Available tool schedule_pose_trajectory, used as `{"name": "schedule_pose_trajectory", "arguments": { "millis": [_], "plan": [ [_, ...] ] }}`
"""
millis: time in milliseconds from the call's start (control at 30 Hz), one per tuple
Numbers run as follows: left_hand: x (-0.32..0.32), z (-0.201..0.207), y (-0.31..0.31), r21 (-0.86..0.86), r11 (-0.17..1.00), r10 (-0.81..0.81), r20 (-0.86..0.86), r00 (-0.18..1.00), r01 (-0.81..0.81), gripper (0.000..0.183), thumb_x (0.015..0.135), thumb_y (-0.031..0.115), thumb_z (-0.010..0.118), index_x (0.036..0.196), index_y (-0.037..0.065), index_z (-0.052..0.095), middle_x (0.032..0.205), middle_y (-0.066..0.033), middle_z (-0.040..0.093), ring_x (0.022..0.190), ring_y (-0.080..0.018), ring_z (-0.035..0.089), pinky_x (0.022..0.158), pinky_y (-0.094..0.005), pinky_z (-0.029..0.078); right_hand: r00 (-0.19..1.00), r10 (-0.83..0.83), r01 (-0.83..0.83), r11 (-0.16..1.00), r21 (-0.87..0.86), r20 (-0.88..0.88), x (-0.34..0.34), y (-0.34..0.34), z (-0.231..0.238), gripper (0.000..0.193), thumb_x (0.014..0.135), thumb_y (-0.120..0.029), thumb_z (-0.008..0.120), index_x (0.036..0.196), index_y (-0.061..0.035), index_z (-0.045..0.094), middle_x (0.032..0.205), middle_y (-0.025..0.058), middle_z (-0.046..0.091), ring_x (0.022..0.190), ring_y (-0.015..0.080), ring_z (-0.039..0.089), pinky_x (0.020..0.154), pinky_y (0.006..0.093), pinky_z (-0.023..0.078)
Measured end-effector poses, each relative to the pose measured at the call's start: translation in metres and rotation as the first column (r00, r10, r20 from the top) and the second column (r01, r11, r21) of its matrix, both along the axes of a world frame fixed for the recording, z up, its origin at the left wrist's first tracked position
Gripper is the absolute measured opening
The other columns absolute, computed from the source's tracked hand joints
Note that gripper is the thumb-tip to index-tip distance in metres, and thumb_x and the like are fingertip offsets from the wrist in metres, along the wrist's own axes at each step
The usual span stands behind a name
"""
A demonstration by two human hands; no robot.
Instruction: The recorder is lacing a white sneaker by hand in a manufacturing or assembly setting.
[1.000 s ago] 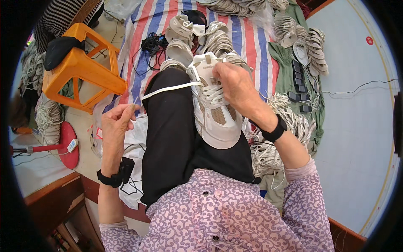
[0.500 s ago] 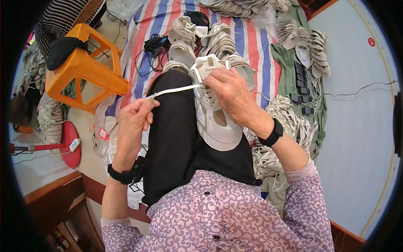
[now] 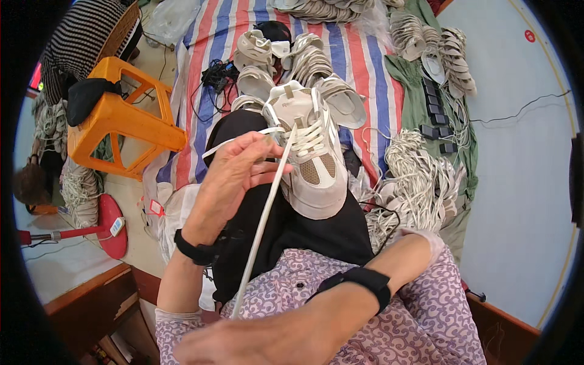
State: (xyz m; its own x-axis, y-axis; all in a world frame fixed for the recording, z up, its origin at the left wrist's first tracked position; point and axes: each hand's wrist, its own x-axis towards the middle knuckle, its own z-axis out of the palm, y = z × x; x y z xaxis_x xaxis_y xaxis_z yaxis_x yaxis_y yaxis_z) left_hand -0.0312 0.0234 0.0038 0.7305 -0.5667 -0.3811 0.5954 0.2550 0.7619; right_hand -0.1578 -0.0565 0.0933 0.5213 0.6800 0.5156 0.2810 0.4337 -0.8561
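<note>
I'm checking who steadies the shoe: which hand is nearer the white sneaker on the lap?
Left. The left hand is right beside the white sneaker, pinching the lace; the right hand is drawn back near the chest, pulling the lace's end.

Red-white tag (image 3: 156,208) on floor; round red sticker (image 3: 530,36) far right.

The right hand (image 3: 243,344) blurs at the lower edge — its grip on the lace (image 3: 261,222) unclear.

White and beige shoe (image 3: 310,158) with a white lace (image 3: 263,222), black trousers (image 3: 267,213) under it. Orange stool (image 3: 118,118) at 10 o'clock, and a red-white-blue striped tarp (image 3: 359,55) at 12.
</note>
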Motion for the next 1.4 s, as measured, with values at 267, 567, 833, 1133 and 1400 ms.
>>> {"name": "schedule_pose_trajectory", "arguments": {
  "millis": [267,567,833,1133,1400],
  "plan": [
    [-0.007,-0.007,-0.007,0.071,0.992,0.098,0.077,0.992,-0.104,0.022,0.101,0.021,0.059,0.093,0.001,0.065,0.092,-0.0086,0.070,0.078,-0.0107,0.068,0.071,-0.0207,0.054,0.996,-0.085,0.084,0.996,-0.042,-0.028,-0.003,-0.015,-0.018,0.013,0.087,-0.005,0.061,0.100,-0.0015,0.061,0.095,0.0137,0.060,0.094,0.0322,0.061,0.088,0.0410,0.048],
    [-0.009,-0.008,-0.005,0.074,0.984,0.154,0.073,0.985,-0.160,0.016,0.100,0.017,0.060,0.095,0.002,0.064,0.089,-0.0064,0.068,0.076,-0.0100,0.066,0.069,-0.0202,0.053,0.505,-0.814,0.826,0.361,-0.433,0.286,0.108,-0.136,-0.096,0.016,0.081,-0.006,0.071,0.095,0.0007,0.069,0.085,0.0124,0.064,0.083,0.0248,0.062,0.074,0.0355,0.048],
    [-0.012,0.001,0.004,0.125,0.964,0.224,0.096,0.970,-0.235,0.018,0.099,0.016,0.059,0.092,0.001,0.064,0.089,-0.0069,0.067,0.076,-0.0096,0.064,0.069,-0.0195,0.050,0.591,-0.800,0.746,0.495,-0.446,0.101,0.121,-0.148,-0.118,0.012,0.085,-0.010,0.071,0.092,0.0003,0.069,0.079,0.0048,0.064,0.074,0.0145,0.059,0.067,0.0295,0.047],
    [-0.025,0.019,0.066,0.088,0.865,0.444,0.327,0.834,-0.495,0.020,0.099,0.018,0.060,0.095,-0.001,0.065,0.087,-0.0071,0.066,0.072,-0.0099,0.061,0.071,-0.0212,0.048,0.630,-0.777,0.634,0.528,-0.565,-0.019,0.129,-0.165,-0.112,0.009,0.088,-0.008,0.067,0.089,0.0013,0.070,0.069,0.0017,0.064,0.063,0.0082,0.058,0.057,0.0246,0.044],
    [-0.065,0.077,0.073,0.192,0.781,0.441,0.506,0.742,-0.594,0.019,0.099,0.010,0.054,0.089,-0.004,0.061,0.086,-0.0105,0.062,0.075,-0.0121,0.058,0.073,-0.0233,0.048,0.402,-0.529,0.914,0.184,-0.361,0.747,0.120,-0.130,-0.096,0.025,0.078,-0.003,0.069,0.102,-0.0075,0.066,0.089,0.0074,0.061,0.084,0.0288,0.061,0.071,0.0393,0.042]
  ]
}}
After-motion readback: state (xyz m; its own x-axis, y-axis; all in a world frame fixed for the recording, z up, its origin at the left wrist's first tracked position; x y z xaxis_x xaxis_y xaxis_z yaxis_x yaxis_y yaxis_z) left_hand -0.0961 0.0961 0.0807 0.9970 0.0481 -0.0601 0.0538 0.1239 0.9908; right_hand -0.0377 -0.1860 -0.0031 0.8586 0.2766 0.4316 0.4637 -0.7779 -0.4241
